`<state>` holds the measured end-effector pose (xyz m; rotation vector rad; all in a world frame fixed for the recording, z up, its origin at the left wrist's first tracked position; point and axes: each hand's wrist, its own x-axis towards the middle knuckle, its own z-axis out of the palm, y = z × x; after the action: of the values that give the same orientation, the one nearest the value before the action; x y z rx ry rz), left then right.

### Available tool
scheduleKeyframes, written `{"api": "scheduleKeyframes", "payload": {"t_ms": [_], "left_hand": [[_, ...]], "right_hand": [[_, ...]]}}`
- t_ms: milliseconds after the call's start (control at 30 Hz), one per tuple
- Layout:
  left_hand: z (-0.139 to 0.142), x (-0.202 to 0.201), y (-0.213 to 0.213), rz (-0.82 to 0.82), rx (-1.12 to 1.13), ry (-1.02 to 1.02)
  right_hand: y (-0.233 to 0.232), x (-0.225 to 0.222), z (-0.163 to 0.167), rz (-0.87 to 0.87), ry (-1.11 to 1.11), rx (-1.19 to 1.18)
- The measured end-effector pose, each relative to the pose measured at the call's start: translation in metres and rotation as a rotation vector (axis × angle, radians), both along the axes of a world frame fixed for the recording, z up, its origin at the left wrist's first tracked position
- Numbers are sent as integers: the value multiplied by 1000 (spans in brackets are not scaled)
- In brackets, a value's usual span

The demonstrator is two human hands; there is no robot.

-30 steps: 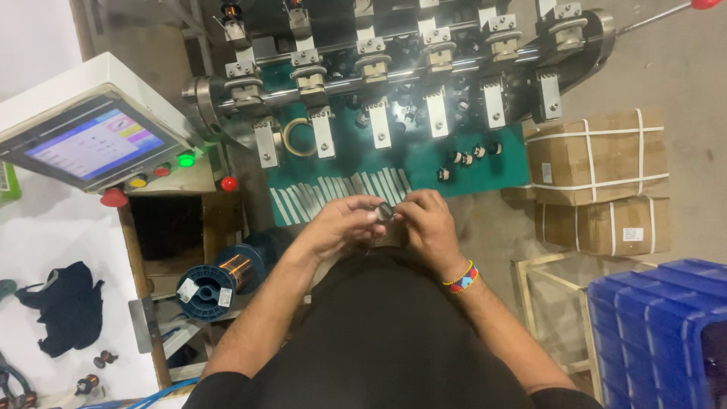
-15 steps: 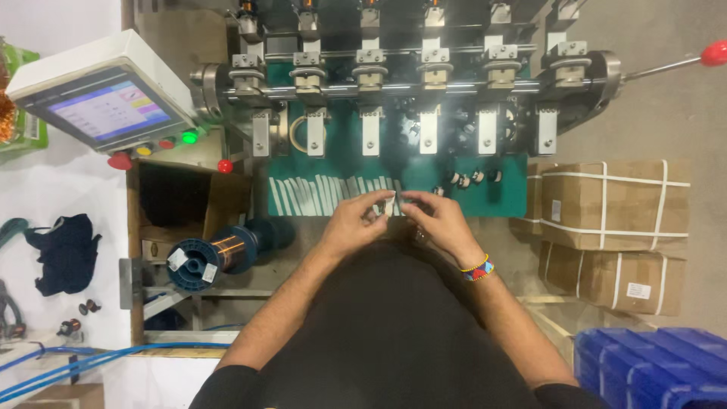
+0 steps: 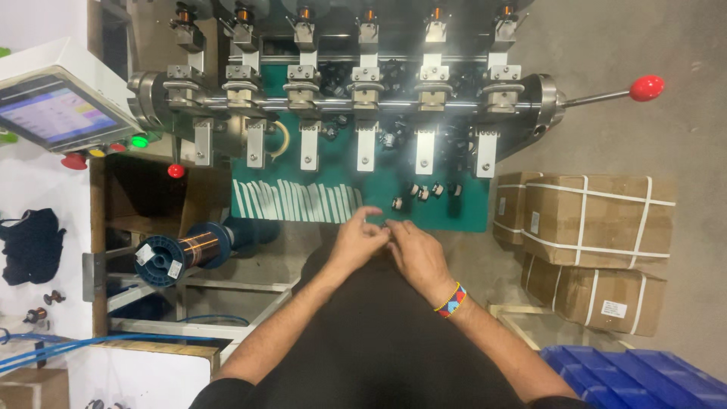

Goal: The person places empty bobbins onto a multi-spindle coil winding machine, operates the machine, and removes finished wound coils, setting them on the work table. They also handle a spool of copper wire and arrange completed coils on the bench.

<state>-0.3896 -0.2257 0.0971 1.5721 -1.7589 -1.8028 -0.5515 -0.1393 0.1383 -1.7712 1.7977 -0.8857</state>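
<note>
Small part (image 3: 386,224) hidden between fingertips (image 3: 376,217)

Counting now: two hands (image 3: 362,241) (image 3: 418,256) showing, six winding heads (image 3: 366,79) sitting along the shaft, two strapped boxes (image 3: 598,220) (image 3: 594,295) standing right, one wire spool (image 3: 178,251) lying left, one touchscreen (image 3: 51,113) glowing, four small bobbins (image 3: 424,193) resting on the mat.

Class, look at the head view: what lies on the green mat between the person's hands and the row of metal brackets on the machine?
In the head view, a row of white strips and a few small coils lie on the green mat, between the left hand, right hand and metal brackets.
</note>
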Motion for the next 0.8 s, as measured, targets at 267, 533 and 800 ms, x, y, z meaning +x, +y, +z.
{"api": "scheduleKeyframes", "payload": {"t_ms": [267,533,800], "left_hand": [[-65,-1,-87,-176,-726,-285],[-89,-22,-190,-313,-879,-529],[-122,-11,-216,-485,-792,-497]], "right_hand": [[-1,-70,-140,-318,211,430],[48,-44,-145,-520,4,611],[123,25,-146,-634,-55,831]]}}
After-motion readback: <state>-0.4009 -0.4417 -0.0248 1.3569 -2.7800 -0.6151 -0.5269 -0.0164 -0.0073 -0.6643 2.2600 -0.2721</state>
